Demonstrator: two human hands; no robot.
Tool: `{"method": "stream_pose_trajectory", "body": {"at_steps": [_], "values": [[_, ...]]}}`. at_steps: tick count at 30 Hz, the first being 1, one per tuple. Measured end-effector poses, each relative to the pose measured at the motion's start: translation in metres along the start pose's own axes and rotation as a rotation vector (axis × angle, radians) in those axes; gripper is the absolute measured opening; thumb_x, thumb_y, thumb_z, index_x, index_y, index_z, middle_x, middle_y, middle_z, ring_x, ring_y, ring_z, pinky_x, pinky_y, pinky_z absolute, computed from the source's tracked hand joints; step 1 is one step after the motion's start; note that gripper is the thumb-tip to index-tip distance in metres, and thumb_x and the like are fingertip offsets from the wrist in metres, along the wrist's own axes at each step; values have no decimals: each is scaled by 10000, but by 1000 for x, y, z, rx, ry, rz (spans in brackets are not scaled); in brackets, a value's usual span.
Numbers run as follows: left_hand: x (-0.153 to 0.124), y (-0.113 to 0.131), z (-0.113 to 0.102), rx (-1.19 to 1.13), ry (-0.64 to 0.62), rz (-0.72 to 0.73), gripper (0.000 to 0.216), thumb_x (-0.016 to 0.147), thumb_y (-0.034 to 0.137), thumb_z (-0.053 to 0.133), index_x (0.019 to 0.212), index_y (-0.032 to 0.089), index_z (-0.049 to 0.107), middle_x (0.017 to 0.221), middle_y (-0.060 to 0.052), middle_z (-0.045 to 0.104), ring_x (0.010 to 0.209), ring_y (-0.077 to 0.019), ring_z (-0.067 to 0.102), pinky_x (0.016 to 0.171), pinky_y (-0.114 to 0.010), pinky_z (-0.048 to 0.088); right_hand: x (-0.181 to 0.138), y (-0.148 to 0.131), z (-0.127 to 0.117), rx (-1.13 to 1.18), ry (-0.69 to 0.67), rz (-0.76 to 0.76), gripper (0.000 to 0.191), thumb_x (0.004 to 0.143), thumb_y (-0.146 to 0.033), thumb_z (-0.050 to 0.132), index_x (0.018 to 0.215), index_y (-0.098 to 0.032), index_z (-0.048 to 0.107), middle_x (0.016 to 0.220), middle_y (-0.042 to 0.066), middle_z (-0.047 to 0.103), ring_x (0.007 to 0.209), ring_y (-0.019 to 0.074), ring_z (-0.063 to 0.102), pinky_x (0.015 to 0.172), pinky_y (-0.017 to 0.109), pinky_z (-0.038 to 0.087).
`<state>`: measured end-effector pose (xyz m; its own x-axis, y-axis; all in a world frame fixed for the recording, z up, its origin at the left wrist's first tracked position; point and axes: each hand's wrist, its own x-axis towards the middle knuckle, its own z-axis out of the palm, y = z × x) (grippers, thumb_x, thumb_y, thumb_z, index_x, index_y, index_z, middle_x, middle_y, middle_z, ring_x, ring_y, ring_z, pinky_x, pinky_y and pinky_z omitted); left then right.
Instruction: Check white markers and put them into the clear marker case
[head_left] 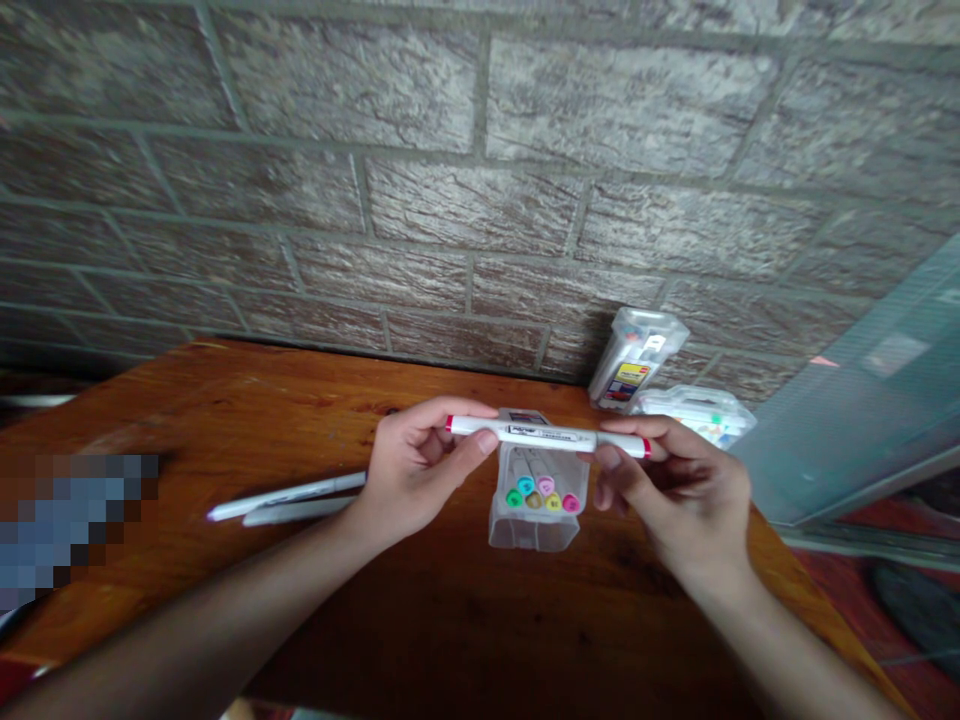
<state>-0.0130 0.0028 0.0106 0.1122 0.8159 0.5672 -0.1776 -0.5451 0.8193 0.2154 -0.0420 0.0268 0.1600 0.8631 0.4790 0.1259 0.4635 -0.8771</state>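
Note:
A white marker (551, 436) with red ends is held level between both hands. My left hand (420, 465) pinches its left end between thumb and fingers. At the other end, my right hand (675, 485) grips it the same way. Below and behind the marker lies a clear plastic case (534, 530), its mouth towards me. Several markers (534, 495) sit inside, with green, blue, brown, yellow, pink and lilac ends showing. Two loose white markers (289, 497) rest on the wood left of my left hand, which partly hides them.
A clear marker case (637, 355) stands upright by the brick wall (450, 200). Beside it is another clear case with a handle (697, 412). All this is on a wooden table (247, 400). A glass panel (862, 390) stands at the right, and a pixelated blue patch covers the left edge.

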Motion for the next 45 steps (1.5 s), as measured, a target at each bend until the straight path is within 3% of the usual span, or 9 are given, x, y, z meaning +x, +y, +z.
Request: {"method": "stream_pose_trajectory", "body": {"at_steps": [5,12,19,24,32,40,45], "values": [[-1,-1,-3,-21,-31,27,99,915,209,797,1005,174,814,678,-5,722,471,-81,541,435,-200,395,0,0,0,5,-5,-7,191,854,-288,891,1006,-204,814,578,-20,719,428,119,639,417,219,534],[2,-2,-1,58,-25,113,132,851,96,809,963,164,799,640,29,695,458,-56,517,429,-166,384,-2,3,1,17,25,-18,197,797,-190,917,966,-202,818,605,-22,742,437,111,663,444,201,565],[1,0,0,16,-44,104,135,877,94,789,984,175,806,652,33,705,463,-53,525,439,-161,404,1,6,-4,-38,-48,-73,158,860,-219,884,1001,-211,815,594,-18,745,426,105,664,417,173,530],[0,-1,-1,-38,-72,102,154,906,96,758,1027,179,808,693,17,732,492,-61,554,441,-160,417,-1,5,-3,-10,19,-65,168,891,-305,867,1018,-206,820,563,-21,716,419,94,617,424,177,489],[-2,-7,-4,-50,-94,123,187,934,88,724,1083,172,799,742,-5,758,501,-60,568,462,-165,446,-1,5,-6,-43,-19,-85,173,930,-329,827,1045,-201,808,553,-15,709,423,108,616,427,197,478],[0,-5,-2,66,-26,140,143,844,72,806,956,160,801,745,-9,774,568,-72,640,498,-145,469,-4,2,2,-31,48,-24,190,797,-206,915,963,-211,822,577,-28,721,418,94,636,427,176,495],[1,-3,0,75,-11,133,131,840,90,820,950,159,801,746,-9,777,557,-69,639,487,-142,464,-4,1,3,-20,49,-16,192,792,-212,918,956,-207,817,566,-29,715,412,105,637,422,190,509]]}}
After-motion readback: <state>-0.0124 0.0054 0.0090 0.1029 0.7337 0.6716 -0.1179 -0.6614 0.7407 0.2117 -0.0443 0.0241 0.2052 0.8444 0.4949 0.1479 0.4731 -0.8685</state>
